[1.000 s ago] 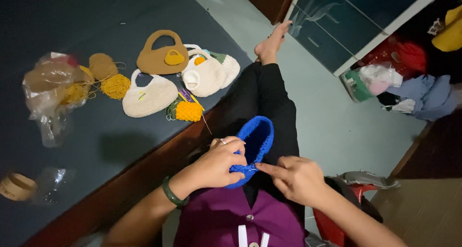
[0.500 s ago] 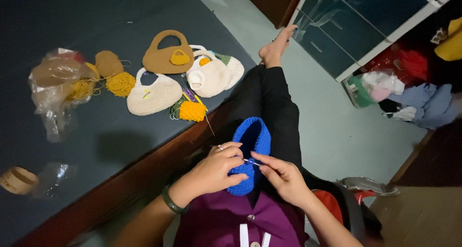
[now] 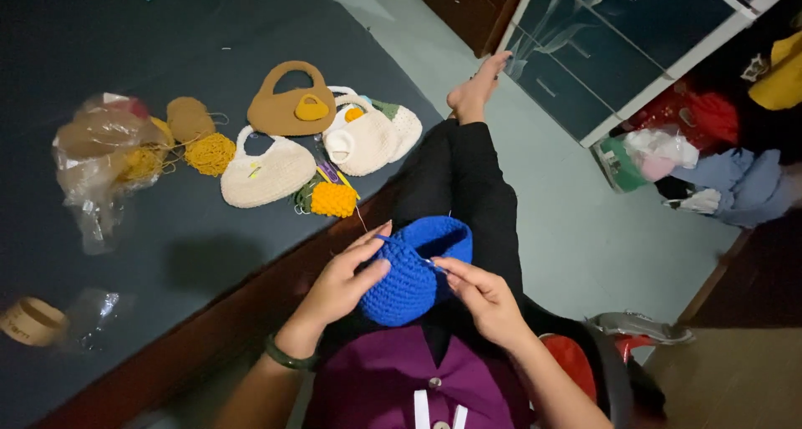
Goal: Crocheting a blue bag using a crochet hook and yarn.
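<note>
A blue crocheted cup-shaped piece [image 3: 413, 274] rests over my lap. My left hand [image 3: 342, 280] grips its left side, fingers spread over the fabric. My right hand [image 3: 478, 294] pinches a thin crochet hook [image 3: 433, 265] at the piece's right rim. A green bracelet [image 3: 288, 358] circles my left wrist.
On the dark table [image 3: 167, 28] lie a brown crocheted bag [image 3: 288, 107], two cream bags [image 3: 266, 174] [image 3: 363, 141], an orange crocheted piece [image 3: 334, 199], yellow yarn [image 3: 209, 153], a plastic bag [image 3: 96, 157] and a tape roll [image 3: 29, 320]. Clothes [image 3: 718, 170] pile by a glass cabinet [image 3: 618, 36].
My right hand moved from pointing beside the blue piece to pinching the hook at its rim. The piece sits lower and nearer my body, and the view shifted slightly.
</note>
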